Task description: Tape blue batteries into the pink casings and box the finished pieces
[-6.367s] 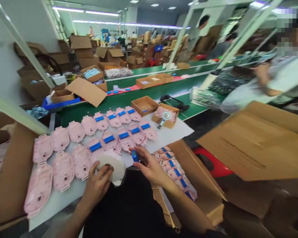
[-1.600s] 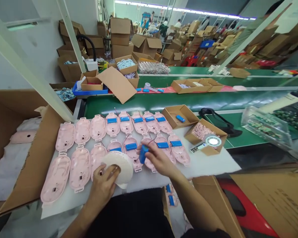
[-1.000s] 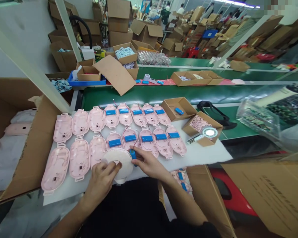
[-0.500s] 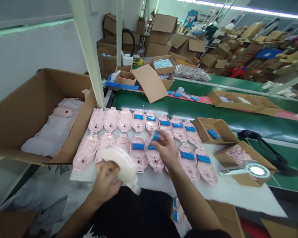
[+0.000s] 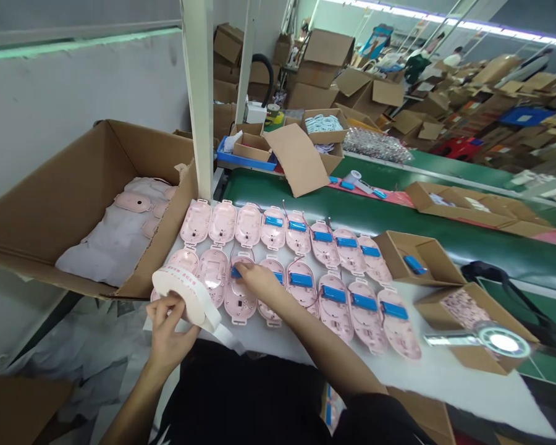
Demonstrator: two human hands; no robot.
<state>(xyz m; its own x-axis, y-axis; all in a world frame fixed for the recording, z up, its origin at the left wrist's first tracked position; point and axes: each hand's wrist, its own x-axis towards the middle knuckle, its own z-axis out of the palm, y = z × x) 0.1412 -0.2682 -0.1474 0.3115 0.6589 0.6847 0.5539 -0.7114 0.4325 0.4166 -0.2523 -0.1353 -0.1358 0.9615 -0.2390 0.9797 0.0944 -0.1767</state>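
My left hand (image 5: pixel 171 327) grips a roll of white tape (image 5: pixel 185 290) with reddish print, its loose end hanging toward my lap. My right hand (image 5: pixel 254 278) reaches to a pink plastic shell (image 5: pixel 240 306) in the front row, fingers closed on a blue battery pack (image 5: pixel 236 270) at the shell's upper part. The fingers partly cover that pack. To the right, shells in both rows hold blue battery packs, such as this battery pack (image 5: pixel 301 280). Farther left, a pink shell (image 5: pixel 213 278) and the back-left shells show bare insides.
At the left stands a large cardboard box (image 5: pixel 152 133) with pink covers inside. A small box (image 5: pixel 438 259) with a blue pack, a box of small pink parts (image 5: pixel 463 303) and a lit magnifier lamp (image 5: pixel 500 342) are at the right. Behind runs a green conveyor (image 5: pixel 259 185).
My right hand has moved left and down with the blue battery pack, from above the rows to a front-row shell. My left hand and the tape roll have shifted left. The view has turned slightly.
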